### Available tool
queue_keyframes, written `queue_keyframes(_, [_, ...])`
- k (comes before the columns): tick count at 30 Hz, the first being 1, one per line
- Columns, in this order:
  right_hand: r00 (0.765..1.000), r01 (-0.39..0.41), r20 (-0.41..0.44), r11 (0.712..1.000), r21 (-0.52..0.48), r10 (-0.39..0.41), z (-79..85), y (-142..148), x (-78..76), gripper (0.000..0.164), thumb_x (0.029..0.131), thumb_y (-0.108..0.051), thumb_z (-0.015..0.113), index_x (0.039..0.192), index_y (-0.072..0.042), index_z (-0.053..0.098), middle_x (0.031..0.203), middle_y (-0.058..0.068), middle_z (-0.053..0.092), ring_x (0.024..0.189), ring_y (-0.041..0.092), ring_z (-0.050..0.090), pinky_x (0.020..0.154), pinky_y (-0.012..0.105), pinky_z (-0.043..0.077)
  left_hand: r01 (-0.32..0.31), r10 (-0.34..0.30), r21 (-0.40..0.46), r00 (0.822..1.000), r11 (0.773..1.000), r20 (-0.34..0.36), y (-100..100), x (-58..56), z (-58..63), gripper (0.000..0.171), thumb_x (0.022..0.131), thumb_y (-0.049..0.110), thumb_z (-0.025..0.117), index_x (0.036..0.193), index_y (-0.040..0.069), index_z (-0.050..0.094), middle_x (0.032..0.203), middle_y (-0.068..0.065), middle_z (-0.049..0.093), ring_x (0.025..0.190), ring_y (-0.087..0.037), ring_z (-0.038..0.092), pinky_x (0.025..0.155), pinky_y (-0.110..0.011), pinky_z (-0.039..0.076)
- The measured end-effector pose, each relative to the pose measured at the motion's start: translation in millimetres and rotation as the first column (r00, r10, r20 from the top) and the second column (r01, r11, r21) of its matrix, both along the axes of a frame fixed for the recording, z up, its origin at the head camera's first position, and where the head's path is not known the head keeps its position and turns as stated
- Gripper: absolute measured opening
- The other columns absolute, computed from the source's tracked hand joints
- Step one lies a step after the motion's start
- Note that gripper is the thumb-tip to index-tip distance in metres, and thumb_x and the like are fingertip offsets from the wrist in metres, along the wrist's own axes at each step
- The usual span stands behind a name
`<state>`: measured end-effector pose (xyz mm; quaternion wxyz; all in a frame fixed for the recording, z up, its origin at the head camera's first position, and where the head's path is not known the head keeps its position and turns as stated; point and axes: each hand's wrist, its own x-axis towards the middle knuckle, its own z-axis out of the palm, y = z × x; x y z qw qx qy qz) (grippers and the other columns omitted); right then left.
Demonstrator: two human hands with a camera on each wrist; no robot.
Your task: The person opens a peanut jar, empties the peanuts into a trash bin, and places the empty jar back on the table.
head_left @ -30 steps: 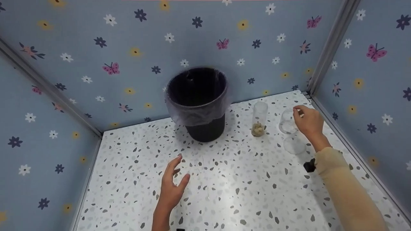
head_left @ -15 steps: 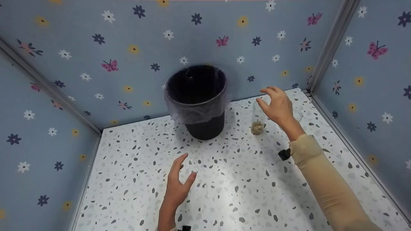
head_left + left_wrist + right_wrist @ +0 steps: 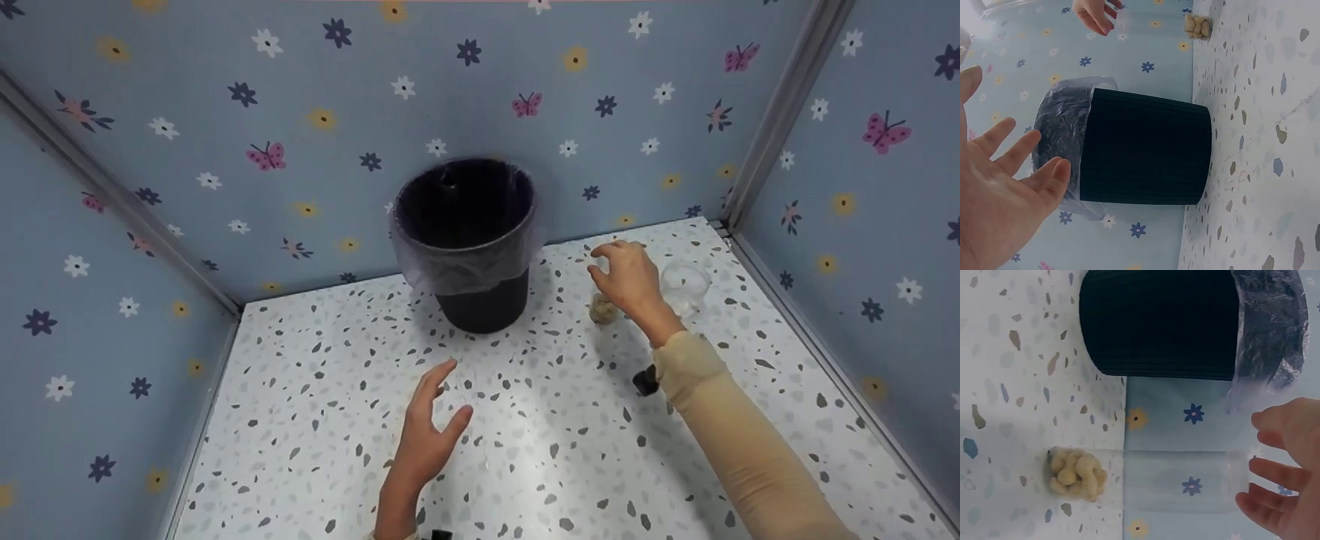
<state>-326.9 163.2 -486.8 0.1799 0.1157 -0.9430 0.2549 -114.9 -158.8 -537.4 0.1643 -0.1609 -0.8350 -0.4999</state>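
A tall clear jar [image 3: 1157, 467] stands upright, with several peanuts [image 3: 1075, 475] at its bottom. My right hand [image 3: 630, 281] is at its mouth, fingers spread and bent, with fingertips right by the rim in the right wrist view. Nothing shows between those fingers. In the head view this hand covers the jar's upper part, while the peanuts show below it. My left hand [image 3: 426, 442] hovers in front of the black wastebasket [image 3: 484, 300], thumb and fingers apart and holding nothing. A see-through plastic liner [image 3: 1064, 112] is folded over the wastebasket's rim.
Right of the jar sits a round clear container [image 3: 685, 281], partly behind my right forearm. The white speckled surface [image 3: 315, 397] is bounded by blue flower-patterned panels [image 3: 315, 90] at the back and sides. The wastebasket stands near the back panel.
My right hand has moved left from the round container, where its fingers were pinched together, to the jar's top, spreading its fingers and then lowering. My left hand has drifted slightly right.
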Motion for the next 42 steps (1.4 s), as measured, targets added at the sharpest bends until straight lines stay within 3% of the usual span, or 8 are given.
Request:
queue_keyframes(5, [0.993, 0.081, -0.094, 0.996, 0.034, -0.077, -11.0, 5, -1.6, 0.033, 0.088, -0.02, 0.072, 0.117, -0.005, 0.068, 0.127, 0.021, 0.056, 0.111, 0.041, 0.05, 0.09, 0.054, 0.046, -0.01, 0.009, 0.012, 0.999, 1.0, 0.036, 1, 0.8, -5.2, 0.058, 0.092, 0.025, 0.067, 0.145, 0.021, 0.044, 0.143, -0.006, 0.047, 0.133, -0.015, 0.04, 0.1, -0.048, 0.042])
queue_keyframes(11, [0.986, 0.112, 0.112, 0.991, 0.071, -0.12, -15.5, 11, -5.8, 0.047, 0.094, -0.027, 0.065, 0.135, -0.006, 0.055, 0.133, 0.025, 0.049, 0.115, 0.045, 0.05, 0.088, 0.059, 0.046, -0.014, 0.013, 0.008, 0.999, 1.0, 0.053, 3, -0.5, -8.1, 0.058, 0.092, 0.027, 0.067, 0.145, 0.02, 0.044, 0.143, -0.007, 0.047, 0.134, -0.016, 0.039, 0.101, -0.048, 0.041])
queue_keyframes(14, [0.985, 0.093, 0.146, 0.996, 0.009, -0.093, -17.4, 12, -3.8, 0.047, 0.091, -0.026, 0.068, 0.131, -0.005, 0.056, 0.126, 0.024, 0.054, 0.111, 0.043, 0.054, 0.086, 0.058, 0.048, -0.012, 0.011, 0.013, 0.997, 1.0, 0.077, 4, 0.9, -10.4, 0.057, 0.092, 0.028, 0.067, 0.144, 0.02, 0.045, 0.143, -0.008, 0.047, 0.133, -0.016, 0.04, 0.101, -0.049, 0.042])
queue_keyframes(22, [0.994, 0.052, 0.105, 0.983, -0.175, -0.034, -21.1, 12, 16.7, 0.051, 0.08, -0.022, 0.077, 0.119, 0.0, 0.054, 0.111, 0.019, 0.057, 0.099, 0.036, 0.058, 0.084, 0.051, 0.049, -0.01, 0.006, 0.032, 0.992, 0.999, 0.127, 8, 4.1, -16.5, 0.054, 0.092, 0.03, 0.068, 0.142, 0.019, 0.048, 0.142, -0.002, 0.047, 0.13, -0.019, 0.044, 0.097, -0.05, 0.045])
queue_keyframes(27, [0.999, -0.002, 0.05, 0.979, -0.204, 0.012, 0.3, 3, 44.0, 0.052, 0.077, -0.024, 0.079, 0.119, 0.0, 0.058, 0.11, 0.017, 0.059, 0.096, 0.034, 0.059, 0.08, 0.048, 0.051, 0.007, -0.015, 0.062, 0.99, 0.998, 0.138, 12, 3.2, -12.5, 0.052, 0.093, 0.032, 0.067, 0.141, 0.023, 0.049, 0.139, 0.001, 0.05, 0.126, -0.019, 0.047, 0.096, -0.052, 0.046])
queue_keyframes(33, [0.996, -0.073, 0.04, 0.966, -0.249, 0.086, 24.2, -11, 93.7, 0.052, 0.074, -0.026, 0.081, 0.117, -0.002, 0.063, 0.106, 0.012, 0.062, 0.092, 0.027, 0.059, 0.073, 0.042, 0.052, 0.026, -0.033, 0.057, 0.99, 0.998, 0.135, 24, 13.0, -11.2, 0.048, 0.095, 0.032, 0.065, 0.139, 0.023, 0.05, 0.137, 0.002, 0.051, 0.125, -0.017, 0.048, 0.094, -0.043, 0.049])
queue_keyframes(38, [0.985, -0.155, 0.018, 0.93, -0.332, 0.17, 36.7, -21, 131.1, 0.047, 0.072, -0.021, 0.085, 0.112, -0.005, 0.066, 0.102, 0.004, 0.062, 0.082, 0.017, 0.057, 0.062, 0.031, 0.052, 0.011, -0.023, 0.085, 0.989, 0.996, 0.145, 36, 21.1, -13.0, 0.05, 0.092, 0.03, 0.068, 0.139, 0.022, 0.05, 0.138, 0.003, 0.048, 0.128, -0.016, 0.045, 0.094, -0.041, 0.049])
queue_keyframes(42, [0.97, -0.215, 0.015, 0.89, -0.402, 0.241, 38.6, -26, 154.0, 0.048, 0.072, -0.019, 0.087, 0.113, -0.008, 0.066, 0.104, 0.0, 0.062, 0.084, 0.013, 0.059, 0.063, 0.026, 0.055, -0.035, 0.01, 0.127, 0.981, 0.991, 0.192, 43, 26.7, -17.1, 0.055, 0.089, 0.021, 0.073, 0.139, 0.017, 0.05, 0.143, -0.003, 0.043, 0.132, -0.021, 0.041, 0.097, -0.044, 0.047])
